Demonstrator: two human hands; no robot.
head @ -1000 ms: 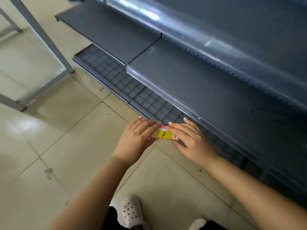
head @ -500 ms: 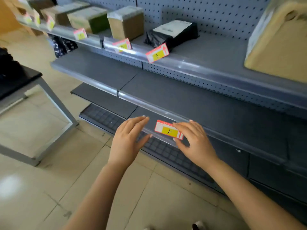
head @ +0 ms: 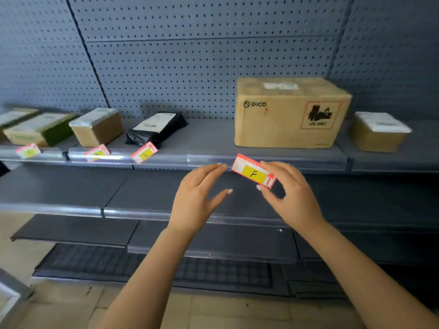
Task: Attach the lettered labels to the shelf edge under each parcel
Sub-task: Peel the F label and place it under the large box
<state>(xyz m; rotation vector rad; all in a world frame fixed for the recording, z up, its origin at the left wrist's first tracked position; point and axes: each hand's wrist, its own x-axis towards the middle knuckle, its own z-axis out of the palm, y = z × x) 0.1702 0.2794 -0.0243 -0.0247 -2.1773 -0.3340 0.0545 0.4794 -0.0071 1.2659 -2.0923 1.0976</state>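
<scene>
With only the right hand [head: 292, 194] pinching the tilted F label [head: 253, 174] and the left hand [head: 194, 199] spread empty, it risked seating crooked on the shelf edge [head: 202, 160].

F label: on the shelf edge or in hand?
In hand. The right hand pinches the F label, tilted, before the shelf edge; the left hand is open, not touching it.

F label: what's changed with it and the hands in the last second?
The F label rose from near the floor to the shelf edge below the PICO box. The left hand let go and is open beside it; the right hand alone pinches it. Unchanged: the label is not yet attached.
</scene>
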